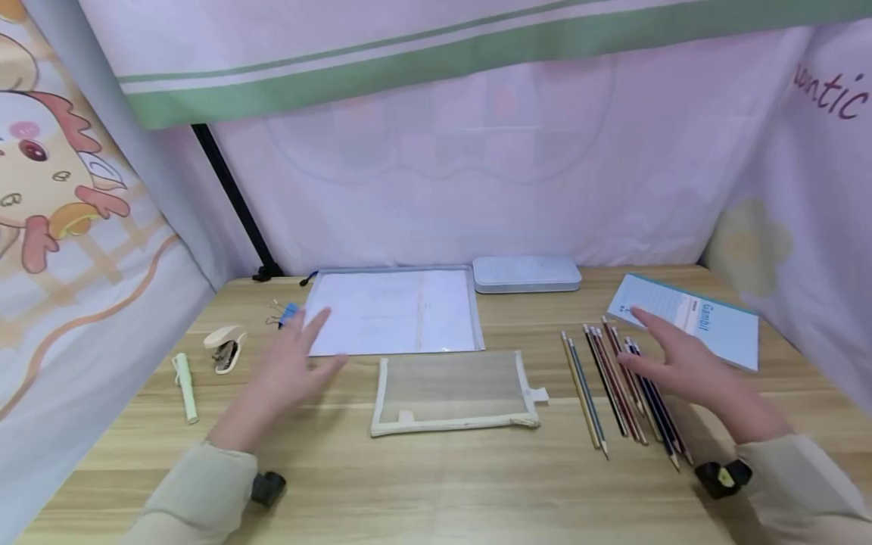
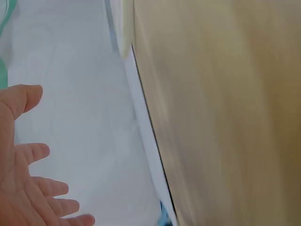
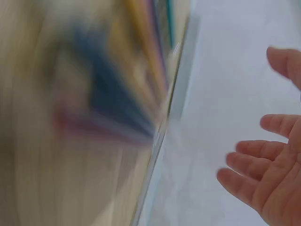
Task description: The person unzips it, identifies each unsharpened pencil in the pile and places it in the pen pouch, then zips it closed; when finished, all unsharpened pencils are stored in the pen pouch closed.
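My left hand point(image 1: 289, 363) hovers over the left of the table, fingers spread and nothing in them, close by a clear document folder point(image 1: 395, 310) with white paper inside. Its spread fingers show in the left wrist view too. On the right, my right hand point(image 1: 688, 367) is held above a loose bunch of pencils point(image 1: 616, 378), overlapping the near edge of a blue notebook point(image 1: 729, 333); its fingers are extended and hold nothing. Between the hands lies a flat mesh zip pouch point(image 1: 456, 390) with white edging.
A pale pencil case point(image 1: 527, 274) lies at the back by the curtain point(image 1: 436, 189). Blue binder clips point(image 1: 289, 313), a cream stapler point(image 1: 226, 350) and a light green pen-shaped item point(image 1: 185, 387) lie at left. A black pole point(image 1: 235, 197) stands behind the table's back left.
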{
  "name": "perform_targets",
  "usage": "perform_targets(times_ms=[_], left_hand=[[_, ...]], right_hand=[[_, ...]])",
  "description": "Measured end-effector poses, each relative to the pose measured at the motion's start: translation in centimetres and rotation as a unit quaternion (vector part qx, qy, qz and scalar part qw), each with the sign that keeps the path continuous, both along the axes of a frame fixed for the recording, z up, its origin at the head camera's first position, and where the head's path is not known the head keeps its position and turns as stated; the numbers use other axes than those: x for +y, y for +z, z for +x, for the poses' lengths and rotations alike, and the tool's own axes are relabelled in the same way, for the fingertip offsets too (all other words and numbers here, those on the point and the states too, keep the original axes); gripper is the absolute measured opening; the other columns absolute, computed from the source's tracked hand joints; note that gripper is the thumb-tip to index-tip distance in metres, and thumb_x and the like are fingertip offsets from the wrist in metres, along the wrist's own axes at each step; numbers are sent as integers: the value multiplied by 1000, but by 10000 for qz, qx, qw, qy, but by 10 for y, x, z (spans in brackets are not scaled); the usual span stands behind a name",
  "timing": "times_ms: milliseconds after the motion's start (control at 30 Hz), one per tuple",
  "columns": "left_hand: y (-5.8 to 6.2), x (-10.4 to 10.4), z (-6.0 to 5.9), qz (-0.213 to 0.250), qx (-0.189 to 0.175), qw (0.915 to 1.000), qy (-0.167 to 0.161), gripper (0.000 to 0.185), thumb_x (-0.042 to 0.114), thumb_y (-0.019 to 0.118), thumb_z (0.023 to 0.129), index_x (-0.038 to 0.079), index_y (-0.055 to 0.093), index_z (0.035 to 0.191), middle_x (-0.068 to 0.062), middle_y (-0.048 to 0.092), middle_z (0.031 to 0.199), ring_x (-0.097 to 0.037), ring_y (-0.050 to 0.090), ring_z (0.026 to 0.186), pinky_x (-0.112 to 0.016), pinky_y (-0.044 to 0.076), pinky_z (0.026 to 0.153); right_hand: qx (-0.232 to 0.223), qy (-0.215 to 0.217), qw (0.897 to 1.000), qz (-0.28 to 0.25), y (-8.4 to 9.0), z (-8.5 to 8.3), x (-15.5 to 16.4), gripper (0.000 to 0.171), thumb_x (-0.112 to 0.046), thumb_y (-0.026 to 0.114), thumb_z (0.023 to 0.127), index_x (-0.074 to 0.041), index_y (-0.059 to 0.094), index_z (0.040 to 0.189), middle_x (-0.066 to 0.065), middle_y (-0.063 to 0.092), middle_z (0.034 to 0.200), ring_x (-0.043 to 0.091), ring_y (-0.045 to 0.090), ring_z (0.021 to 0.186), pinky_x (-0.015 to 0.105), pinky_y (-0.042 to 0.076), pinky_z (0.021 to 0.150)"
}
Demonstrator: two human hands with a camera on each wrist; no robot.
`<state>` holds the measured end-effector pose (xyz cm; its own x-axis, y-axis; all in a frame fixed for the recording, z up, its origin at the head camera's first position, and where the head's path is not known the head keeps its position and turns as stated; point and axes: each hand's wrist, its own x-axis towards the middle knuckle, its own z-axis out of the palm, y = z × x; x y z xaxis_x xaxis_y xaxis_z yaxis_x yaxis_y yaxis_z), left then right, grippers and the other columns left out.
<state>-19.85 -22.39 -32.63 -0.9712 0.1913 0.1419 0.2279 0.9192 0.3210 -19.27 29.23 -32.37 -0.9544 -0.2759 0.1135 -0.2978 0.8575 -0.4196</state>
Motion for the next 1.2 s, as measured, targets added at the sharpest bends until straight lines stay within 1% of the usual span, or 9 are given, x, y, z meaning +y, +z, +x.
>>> perform_targets(times_ms=[200, 400, 500, 633, 767, 867, 1000, 1067, 1200], left_hand=[[-3, 44, 8, 636, -6, 9953, -726, 72, 38, 57, 88, 18, 22, 148, -21, 12, 152, -43, 17, 136, -64, 23, 102], [-2, 86, 13, 1246, 23, 9816, -1449, 64, 28, 62, 86, 11, 34, 142, -15, 36, 144, -33, 36, 130, -51, 32, 104], [-5, 109, 17, 1859, -322, 9667, -1728, 56, 22, 63, 86, 8, 42, 136, -15, 49, 132, -30, 50, 117, -44, 43, 96], [-12, 139, 21, 2552, -951, 9397, -2069, 41, 15, 62, 85, 2, 52, 123, -17, 59, 113, -25, 60, 98, -29, 51, 82], [-18, 164, 22, 2646, -1470, 9219, -2417, 37, 13, 64, 83, -1, 56, 117, -14, 63, 103, -16, 62, 88, -19, 50, 76], [-24, 180, 21, 2680, -1857, 9134, -2437, 36, 14, 68, 81, 2, 58, 114, -6, 64, 94, -9, 60, 80, -18, 49, 72], [-33, 195, 18, 3000, -2314, 8994, -2180, 32, 11, 71, 77, 4, 61, 107, 2, 62, 83, -6, 56, 73, -19, 48, 66], [-37, 199, 17, 3180, -2496, 8908, -2076, 29, 8, 72, 75, 2, 62, 102, 2, 60, 80, -8, 55, 72, -19, 47, 62], [-43, 204, 16, 3355, -2704, 8825, -1881, 24, 0, 71, 72, 1, 62, 94, 0, 57, 77, -10, 53, 70, -20, 46, 57]], right_hand=[[-28, 416, 9972, -617, -3, 8, -34, 69, -35, 54, 92, 3, 27, 142, 30, 32, 141, 49, 37, 123, 61, 37, 93], [-630, 508, 9882, -1302, -12, 13, -53, 63, -34, 55, 92, -1, 32, 141, 27, 42, 136, 44, 44, 120, 53, 43, 91], [-982, 486, 9800, -1662, -14, 15, -61, 62, -34, 55, 92, -1, 33, 140, 25, 44, 134, 40, 46, 119, 49, 46, 90], [-1241, 638, 9697, -2007, -21, 14, -70, 56, -27, 54, 93, 2, 37, 137, 26, 45, 132, 38, 49, 116, 41, 50, 87], [-1364, 654, 9651, -2139, -27, 15, -79, 47, -17, 56, 92, 1, 43, 133, 25, 49, 127, 36, 52, 112, 37, 51, 84], [-1509, 662, 9597, -2276, -31, 15, -86, 43, -10, 58, 89, 0, 47, 130, 23, 52, 124, 34, 53, 110, 37, 51, 85], [-1541, 893, 9565, -2313, -40, 12, -95, 41, -4, 60, 84, 2, 52, 124, 22, 55, 120, 31, 56, 105, 38, 50, 85], [-1471, 979, 9584, -2243, -44, 12, -99, 42, -2, 63, 81, 2, 54, 122, 19, 57, 115, 29, 57, 101, 39, 50, 85], [-1201, 1071, 9666, -1994, -51, 14, -107, 42, -3, 68, 74, 0, 59, 115, 11, 61, 102, 22, 57, 92, 36, 49, 79]])
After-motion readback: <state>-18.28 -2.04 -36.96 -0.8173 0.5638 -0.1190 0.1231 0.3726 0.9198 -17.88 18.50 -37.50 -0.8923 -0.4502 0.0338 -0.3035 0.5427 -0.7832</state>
